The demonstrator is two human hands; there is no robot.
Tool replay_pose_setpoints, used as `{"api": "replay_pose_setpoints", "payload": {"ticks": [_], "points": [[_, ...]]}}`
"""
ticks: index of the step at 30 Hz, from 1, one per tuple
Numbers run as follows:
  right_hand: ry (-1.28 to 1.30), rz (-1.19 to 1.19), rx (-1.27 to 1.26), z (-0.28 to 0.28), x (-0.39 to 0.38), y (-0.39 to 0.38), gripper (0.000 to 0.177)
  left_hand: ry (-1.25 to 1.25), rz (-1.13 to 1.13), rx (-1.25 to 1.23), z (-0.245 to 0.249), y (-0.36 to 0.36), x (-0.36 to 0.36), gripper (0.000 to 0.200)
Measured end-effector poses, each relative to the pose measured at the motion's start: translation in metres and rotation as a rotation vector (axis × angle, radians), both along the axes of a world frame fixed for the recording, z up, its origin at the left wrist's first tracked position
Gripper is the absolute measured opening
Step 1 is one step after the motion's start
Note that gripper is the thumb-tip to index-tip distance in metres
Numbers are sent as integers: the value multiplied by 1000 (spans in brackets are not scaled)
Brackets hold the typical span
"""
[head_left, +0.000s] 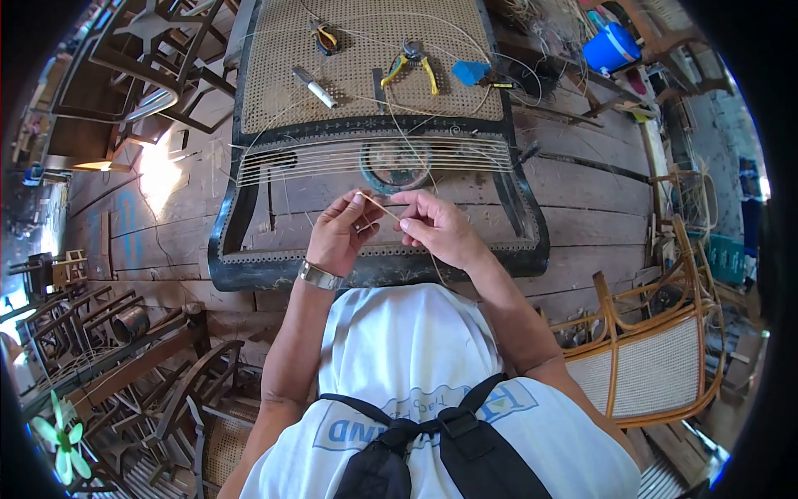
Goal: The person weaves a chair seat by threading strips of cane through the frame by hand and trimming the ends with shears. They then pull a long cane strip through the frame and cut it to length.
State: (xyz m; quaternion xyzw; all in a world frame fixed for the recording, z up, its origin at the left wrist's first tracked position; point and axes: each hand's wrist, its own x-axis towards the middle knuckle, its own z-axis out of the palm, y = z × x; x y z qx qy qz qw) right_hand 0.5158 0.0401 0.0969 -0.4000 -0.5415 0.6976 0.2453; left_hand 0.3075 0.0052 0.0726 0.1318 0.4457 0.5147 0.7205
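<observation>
Over the dk wooden frame, L hand & R hand hold a thin strand btwn pinched fingers.

2 hands – 1 wristwatch; 2 plier-like tools; 1 white pen-shaped tool

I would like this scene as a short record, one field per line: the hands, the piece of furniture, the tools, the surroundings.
Left hand: pinches a thin strand; watch on the wrist
Right hand: pinches the same strand
Furniture: black frame with small holes along its opening
Opening: several parallel strands stretched across its far part
Tools: yellow-handled cutters, smaller pliers and white-handled tool, on the woven panel
Surroundings: chair at right, plank floor
</observation>
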Motion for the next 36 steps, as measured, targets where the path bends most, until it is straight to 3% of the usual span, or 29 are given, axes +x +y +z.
{"api": "replay_pose_setpoints", "payload": {"ticks": [5, 10, 14, 18, 30, 33, 36], "points": [[-15, -47, -38, 2, 0, -4, 39, -242, -9, -55, 10, 7, -1, 27], [-26, -26, -84, 5, 7, -4, 34, -84, 69, 47, -1, 13, -2, 34], [-115, 21, -212, -1, 18, -1, 17, -30, 135, 22, -2, 19, -8, 32], [-45, 12, -278, 4, 17, -4, 11, 44, 137, 57, -9, 23, -16, 19], [-5, 17, -307, 9, 11, -6, 17, 30, 219, 45, -12, 15, -17, 11], [67, 1, -303, 10, 0, -2, 19, 252, 94, 119, -10, 11, -9, 16], [75, -51, -242, -8, -9, 4, 16, 226, 5, 124, 9, 8, 4, 23]]}}
